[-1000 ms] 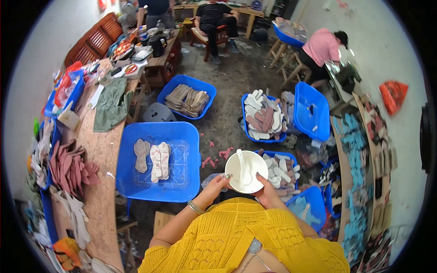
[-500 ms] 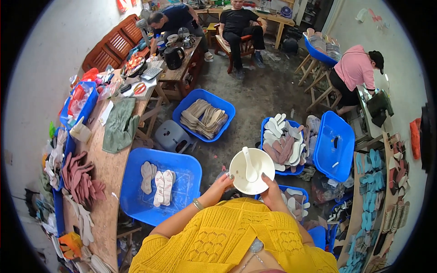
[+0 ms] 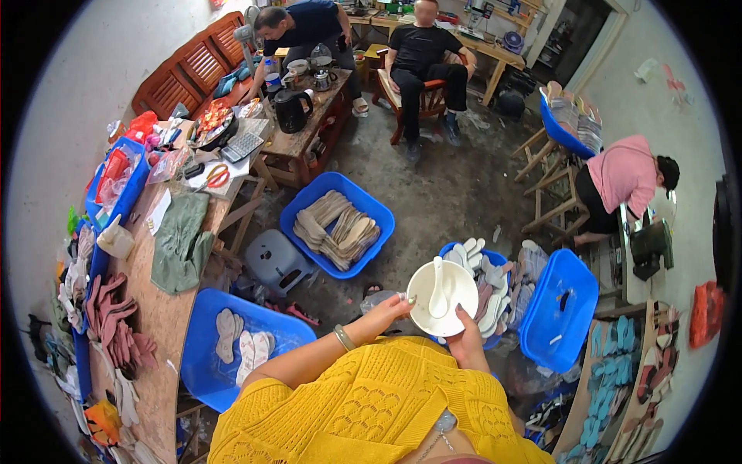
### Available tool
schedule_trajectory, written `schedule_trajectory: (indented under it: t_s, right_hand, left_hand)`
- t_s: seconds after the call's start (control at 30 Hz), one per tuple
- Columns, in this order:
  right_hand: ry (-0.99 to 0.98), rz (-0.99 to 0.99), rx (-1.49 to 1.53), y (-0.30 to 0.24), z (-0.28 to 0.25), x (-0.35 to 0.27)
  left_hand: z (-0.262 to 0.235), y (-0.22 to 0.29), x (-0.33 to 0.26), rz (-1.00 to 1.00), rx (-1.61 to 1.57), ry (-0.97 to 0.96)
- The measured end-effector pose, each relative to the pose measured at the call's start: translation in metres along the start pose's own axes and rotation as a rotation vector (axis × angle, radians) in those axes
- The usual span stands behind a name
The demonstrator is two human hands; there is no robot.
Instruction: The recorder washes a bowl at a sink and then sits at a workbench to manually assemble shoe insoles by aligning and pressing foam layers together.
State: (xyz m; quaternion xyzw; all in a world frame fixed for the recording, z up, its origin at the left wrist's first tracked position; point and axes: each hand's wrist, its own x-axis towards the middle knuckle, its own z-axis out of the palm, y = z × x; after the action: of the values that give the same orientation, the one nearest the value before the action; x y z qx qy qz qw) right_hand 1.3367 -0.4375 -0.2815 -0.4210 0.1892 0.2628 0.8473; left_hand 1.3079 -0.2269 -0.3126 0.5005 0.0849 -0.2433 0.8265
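A white bowl (image 3: 455, 318) is held in front of my yellow top, its open side facing up. My left hand (image 3: 393, 311) grips its left rim, thumb over the edge. On the lower right, my right hand (image 3: 467, 340) pinches the rim with the thumb inside. A white soup spoon (image 3: 438, 294) lies in the bowl, its handle resting against the far rim. No food shows inside. Just beyond the bowl, a blue tub (image 3: 506, 272) holds white and brownish sole-shaped pieces.
On my left are a blue tub (image 3: 202, 325) with pale soles and a wooden workbench (image 3: 166, 332). Ahead stand another blue tub (image 3: 292, 203) and a grey stool (image 3: 272, 259). Empty-looking nested tubs (image 3: 558, 309) stand right. A seated person (image 3: 421, 62) faces me; two others bend over work.
The room has shifted in view, with the nearby tubs and bench now further left and lower. Both hands still hold the bowl, which sits slightly further right in the picture.
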Motion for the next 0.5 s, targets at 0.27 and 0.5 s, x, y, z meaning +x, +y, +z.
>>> schedule_trajectory:
  t_s: [0.27,0.5]
  right_hand:
    - [0.058,-0.03,-0.008,-0.069,0.057,0.116]
    - [0.002,-0.011,-0.014,-0.122,0.102,0.212]
  left_hand:
    - [-0.056,0.111,0.106,0.024,0.014,-0.168]
    - [-0.088,0.174,0.176,0.104,0.123,-0.052]
